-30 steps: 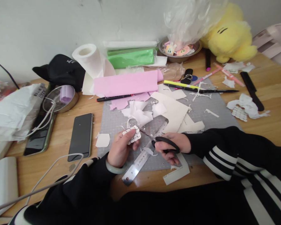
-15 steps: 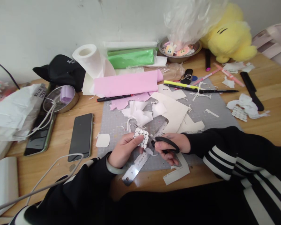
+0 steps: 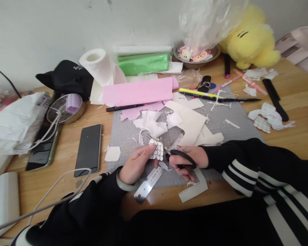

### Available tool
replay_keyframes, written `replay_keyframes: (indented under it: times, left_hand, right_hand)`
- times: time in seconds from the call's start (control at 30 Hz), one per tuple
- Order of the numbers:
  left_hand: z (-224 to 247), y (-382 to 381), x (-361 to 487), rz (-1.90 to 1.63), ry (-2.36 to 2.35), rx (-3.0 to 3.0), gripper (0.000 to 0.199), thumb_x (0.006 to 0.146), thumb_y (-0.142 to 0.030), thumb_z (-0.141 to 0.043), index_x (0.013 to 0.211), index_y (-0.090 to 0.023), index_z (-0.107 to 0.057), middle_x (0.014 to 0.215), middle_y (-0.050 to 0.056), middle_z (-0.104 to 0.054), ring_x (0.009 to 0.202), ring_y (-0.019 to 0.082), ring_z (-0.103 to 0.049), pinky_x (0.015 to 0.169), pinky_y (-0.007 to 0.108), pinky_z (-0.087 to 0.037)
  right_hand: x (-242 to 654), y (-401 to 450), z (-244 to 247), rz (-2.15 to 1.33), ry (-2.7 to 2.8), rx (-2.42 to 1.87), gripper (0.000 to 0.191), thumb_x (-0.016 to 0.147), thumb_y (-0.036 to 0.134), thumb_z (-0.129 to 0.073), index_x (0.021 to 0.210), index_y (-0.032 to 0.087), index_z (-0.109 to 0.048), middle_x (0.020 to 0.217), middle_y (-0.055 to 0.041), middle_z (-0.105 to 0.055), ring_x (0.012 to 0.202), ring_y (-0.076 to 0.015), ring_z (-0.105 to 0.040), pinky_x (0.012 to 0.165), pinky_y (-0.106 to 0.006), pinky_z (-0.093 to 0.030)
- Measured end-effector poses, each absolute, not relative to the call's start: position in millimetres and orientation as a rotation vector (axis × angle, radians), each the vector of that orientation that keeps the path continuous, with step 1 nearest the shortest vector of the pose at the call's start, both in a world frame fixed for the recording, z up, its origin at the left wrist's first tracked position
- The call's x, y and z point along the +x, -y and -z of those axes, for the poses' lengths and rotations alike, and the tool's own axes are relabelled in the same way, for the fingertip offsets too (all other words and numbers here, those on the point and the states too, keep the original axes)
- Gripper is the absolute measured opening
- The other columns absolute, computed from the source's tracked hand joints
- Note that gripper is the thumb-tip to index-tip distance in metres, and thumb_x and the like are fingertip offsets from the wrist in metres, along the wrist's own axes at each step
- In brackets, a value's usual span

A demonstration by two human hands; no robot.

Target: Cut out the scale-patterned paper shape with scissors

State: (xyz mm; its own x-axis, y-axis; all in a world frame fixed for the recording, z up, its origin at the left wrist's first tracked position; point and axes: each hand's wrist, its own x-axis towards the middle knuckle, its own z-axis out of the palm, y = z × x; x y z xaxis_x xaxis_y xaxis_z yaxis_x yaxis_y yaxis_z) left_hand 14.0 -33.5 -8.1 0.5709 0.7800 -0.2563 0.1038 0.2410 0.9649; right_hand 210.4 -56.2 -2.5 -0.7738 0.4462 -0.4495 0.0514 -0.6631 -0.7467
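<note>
My left hand [image 3: 137,162] pinches a small white paper piece [image 3: 157,150] marked with black curved outlines, its edge scalloped. My right hand [image 3: 186,160] grips black-handled scissors [image 3: 183,157], fingers through the loops. The scissor blades lie close to the right edge of the paper piece; whether they touch it I cannot tell. Under the hands, a metal ruler [image 3: 149,186] lies slantwise on the grey cutting mat [image 3: 133,136]. An angular white paper offcut [image 3: 195,191] rests below my right hand.
White paper scraps [image 3: 151,123] and cream card [image 3: 190,119] cover the mat's middle. Folded pink paper [image 3: 138,91], a paper roll [image 3: 96,66] and a bowl [image 3: 197,63] stand behind. A phone [image 3: 88,148] lies left, a black comb [image 3: 276,99] right, and a cable [image 3: 53,201] crosses the lower left.
My left thumb has shifted up and left on the paper piece, which is turned slightly and shows more of its outlined face. The right hand and scissors are nearly unmoved.
</note>
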Motion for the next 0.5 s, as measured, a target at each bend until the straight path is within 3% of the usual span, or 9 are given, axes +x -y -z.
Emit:
replay_keyframes:
  times: [0.3,0.5]
  left_hand:
    - [5.5,35.0,16.1,-0.592,-0.914,1.163,0.041,0.082,-0.044,-0.053,0.053,-0.014,-0.058,0.05,0.001,-0.054,0.053,0.013,-0.049,0.057,0.026,-0.038]
    - [1.1,33.3,19.9,-0.691,-0.995,1.101,0.038,0.079,-0.04,-0.053,0.051,-0.015,-0.052,0.044,-0.001,-0.048,0.045,0.01,-0.041,0.05,0.026,-0.031]
  right_hand:
    - [208.2,58.7,1.5,-2.461,1.147,-0.999,0.055,0.066,0.066,-0.059,0.066,0.014,-0.04,0.044,0.0087,-0.04,0.038,-0.0046,-0.05,0.035,-0.013,-0.044]
    - [208.7,57.9,1.9,-2.469,1.179,-0.991,0.051,0.07,0.063,-0.057,0.066,0.014,-0.04,0.045,0.0085,-0.04,0.039,-0.0044,-0.049,0.036,-0.013,-0.044]
